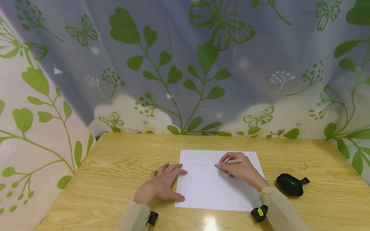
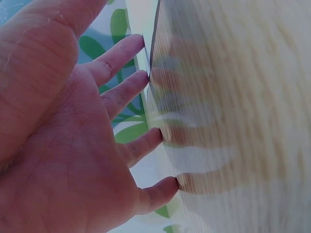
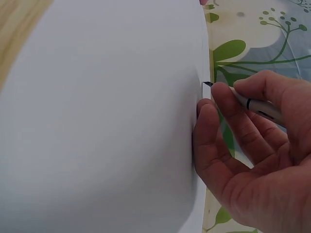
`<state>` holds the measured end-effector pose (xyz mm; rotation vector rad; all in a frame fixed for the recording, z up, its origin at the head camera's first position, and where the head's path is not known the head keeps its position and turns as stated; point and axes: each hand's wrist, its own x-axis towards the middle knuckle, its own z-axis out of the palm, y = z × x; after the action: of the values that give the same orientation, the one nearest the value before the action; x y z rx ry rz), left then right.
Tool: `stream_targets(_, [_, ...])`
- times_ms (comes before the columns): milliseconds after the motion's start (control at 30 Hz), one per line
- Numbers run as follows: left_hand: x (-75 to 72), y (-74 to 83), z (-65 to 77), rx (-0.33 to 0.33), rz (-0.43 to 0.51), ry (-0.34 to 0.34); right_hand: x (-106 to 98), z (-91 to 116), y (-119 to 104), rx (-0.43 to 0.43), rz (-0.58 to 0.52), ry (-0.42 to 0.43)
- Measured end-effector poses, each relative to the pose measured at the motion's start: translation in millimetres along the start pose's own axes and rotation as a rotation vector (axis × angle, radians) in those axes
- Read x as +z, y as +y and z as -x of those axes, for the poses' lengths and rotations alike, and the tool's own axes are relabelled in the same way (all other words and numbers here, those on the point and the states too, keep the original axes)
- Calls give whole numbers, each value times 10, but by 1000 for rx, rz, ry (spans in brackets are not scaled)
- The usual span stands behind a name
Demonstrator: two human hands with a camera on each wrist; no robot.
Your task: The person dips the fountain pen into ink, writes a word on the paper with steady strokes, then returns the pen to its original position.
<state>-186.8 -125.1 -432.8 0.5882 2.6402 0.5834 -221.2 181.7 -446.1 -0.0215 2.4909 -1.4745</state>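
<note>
A white sheet of paper [image 1: 211, 189] lies on the wooden table. Across its upper part runs a thin, nearly straight dark line [image 1: 202, 165]. My right hand [image 1: 238, 168] pinches a light-coloured pen [image 1: 234, 161], whose dark tip meets the paper at the line's right end. In the right wrist view, thumb and fingers grip the pen [image 3: 265, 109] near its tip. My left hand [image 1: 163, 184] rests with spread fingers at the sheet's left edge, some fingertips on the paper. The left wrist view shows that hand's palm [image 2: 73, 141] with fingertips touching down.
A small black pan-shaped dish [image 1: 290, 184] with a short handle sits on the table [image 1: 121, 160], right of the paper. Behind and to the left hangs a curtain [image 1: 245, 70] with green leaves and butterflies. Black bands [image 1: 259, 213] are on both wrists.
</note>
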Motion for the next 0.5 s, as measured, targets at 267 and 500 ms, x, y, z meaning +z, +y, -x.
stream_targets(267, [3, -4, -3, -3, -4, 3, -75, 35, 25, 4, -3, -2])
stream_targets(500, [8, -7, -7, 1, -12, 4, -137, 57, 46, 8, 21, 4])
